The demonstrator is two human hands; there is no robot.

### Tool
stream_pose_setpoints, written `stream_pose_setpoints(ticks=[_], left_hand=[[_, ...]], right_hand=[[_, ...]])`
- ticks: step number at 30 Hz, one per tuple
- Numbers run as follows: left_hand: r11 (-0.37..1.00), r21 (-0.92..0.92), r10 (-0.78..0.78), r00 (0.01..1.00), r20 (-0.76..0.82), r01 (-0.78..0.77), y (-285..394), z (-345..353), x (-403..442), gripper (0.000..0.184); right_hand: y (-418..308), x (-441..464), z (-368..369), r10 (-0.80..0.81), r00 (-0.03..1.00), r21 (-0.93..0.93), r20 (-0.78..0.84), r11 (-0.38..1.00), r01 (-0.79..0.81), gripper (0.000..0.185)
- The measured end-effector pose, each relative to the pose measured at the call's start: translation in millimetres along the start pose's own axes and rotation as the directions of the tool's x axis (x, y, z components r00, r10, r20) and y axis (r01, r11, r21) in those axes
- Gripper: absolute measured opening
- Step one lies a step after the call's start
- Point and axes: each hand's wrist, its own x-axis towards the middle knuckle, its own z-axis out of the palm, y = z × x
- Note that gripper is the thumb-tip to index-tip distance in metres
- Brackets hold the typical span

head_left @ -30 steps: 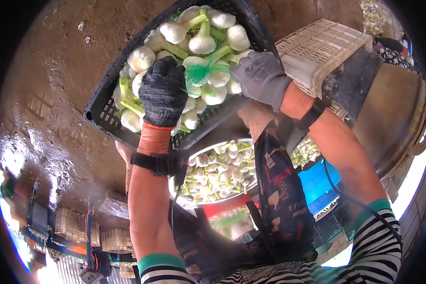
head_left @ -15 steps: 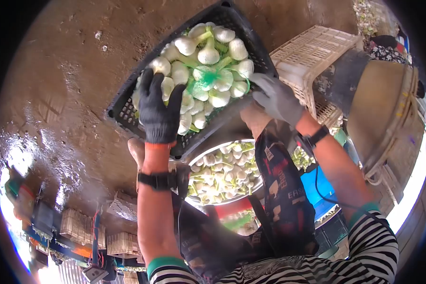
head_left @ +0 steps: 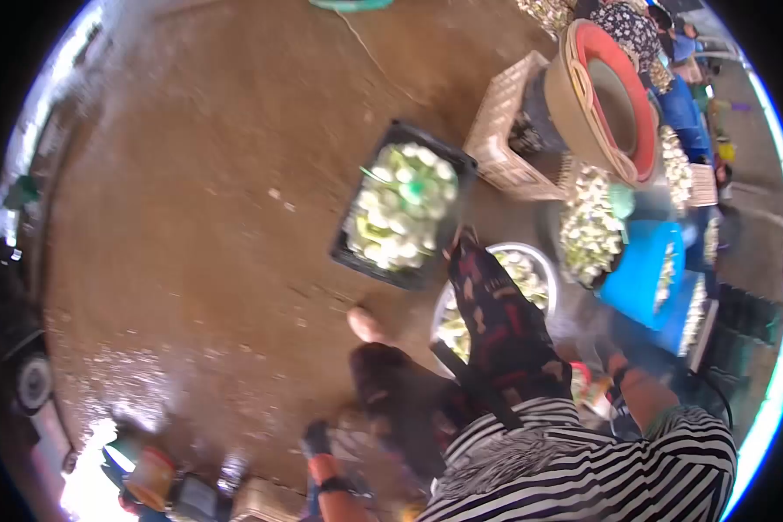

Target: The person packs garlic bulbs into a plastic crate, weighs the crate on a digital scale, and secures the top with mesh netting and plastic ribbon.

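A black crate [head_left: 344, 258] stands on the wet floor, filled with white garlic bulbs [head_left: 400, 213] and a green net knot on top. My left hand [head_left: 316, 438], in a dark glove, hangs low at the bottom centre, away from the crate; its fingers are blurred. On the right, my right hand [head_left: 602, 341], in a grey glove, is beside my leg near the blue tub [head_left: 632, 277], smeared by motion. Between my legs and partly behind one is a round metal basin [head_left: 550, 270] of garlic.
A pale plastic crate [head_left: 503, 143] and a large tub with a red rim [head_left: 652, 122] stand at the upper right. Piled garlic [head_left: 590, 228] lies beside them. Another person [head_left: 626, 30] is at the top right. Crates and buckets line the bottom left.
Both hands have left the crate of garlic and dropped to my sides. The view has risen and widened, so the crate looks smaller and farther off.
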Motion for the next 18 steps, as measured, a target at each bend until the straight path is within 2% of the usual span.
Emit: stream_pose_setpoints(ticks=[3,4,5,6,7,8,9,12,13,14,15,16,17,18], left_hand=[[0.993,-0.109,-0.033,0.994,0.100,0.044,-27.8,21.7,-14.7,0.041],[0.959,0.260,0.219,0.872,-0.437,-0.110,-28.7,39.4,2.3,0.037],[0.981,0.114,0.189,0.895,-0.403,-0.156,-40.6,53.1,19.7,0.036],[0.982,-0.041,0.159,0.916,-0.367,-0.187,-41.3,36.9,24.1,0.035],[0.961,-0.192,0.129,0.935,-0.331,-0.201,-39.3,16.4,25.1,0.034],[0.949,-0.245,0.122,0.945,-0.303,-0.201,-37.2,-12.7,15.2,0.034],[0.934,-0.297,0.115,0.955,-0.274,-0.197,-19.5,-89.9,-17.2,0.034],[0.898,-0.385,0.083,0.943,-0.321,-0.210,7.5,-197.2,-34.8,0.036],[0.917,-0.297,0.136,0.907,-0.398,-0.267,12.4,-216.8,-37.6,0.035],[0.926,-0.203,0.196,0.864,-0.463,-0.319,15.4,-227.7,-34.9,0.034],[0.925,-0.107,0.262,0.814,-0.518,-0.365,20.2,-233.8,-32.0,0.032],[0.924,-0.029,0.310,0.791,-0.527,-0.381,25.7,-237.2,-28.6,0.032],[0.918,0.047,0.357,0.769,-0.530,-0.394,28.3,-236.0,-21.3,0.031],[0.907,0.122,0.402,0.747,-0.530,-0.402,31.7,-231.7,-20.3,0.030]], right_hand=[[-73.6,28.3,-0.2,0.091,0.976,0.379,-0.198,0.925,-0.010,0.008],[-93.9,36.9,-7.6,0.121,0.962,0.472,-0.244,0.882,0.009,0.008],[-109.9,45.3,-10.6,0.140,0.949,0.533,-0.282,0.846,0.034,0.008],[-121.7,50.0,-9.4,0.144,0.939,0.571,-0.311,0.818,0.064,0.007],[-129.7,51.4,-6.3,0.142,0.931,0.589,-0.336,0.803,0.089,0.007],[-136.6,48.0,1.7,0.129,0.924,0.587,-0.359,0.801,0.116,0.007],[-140.3,42.1,7.0,0.111,0.917,0.576,-0.382,0.805,0.142,0.007],[-150.4,18.2,43.9,0.022,0.880,0.447,-0.475,0.867,0.220,0.007],[-153.6,23.8,63.8,-0.010,0.847,0.373,-0.531,0.895,0.245,0.007],[-152.3,9.6,26.1,-0.037,0.793,0.282,-0.608,0.924,0.260,0.007],[-146.5,-10.3,-16.8,-0.030,0.796,0.312,-0.605,0.911,0.271,0.007],[-139.7,0.6,-23.2,-0.068,0.777,0.254,-0.626,0.924,0.286,0.005],[-130.9,-19.6,-60.3,0.069,0.710,0.318,-0.701,0.921,0.224,0.010],[-117.6,-66.3,-118.4,0.423,0.785,0.891,-0.453,0.193,0.410,0.018]])
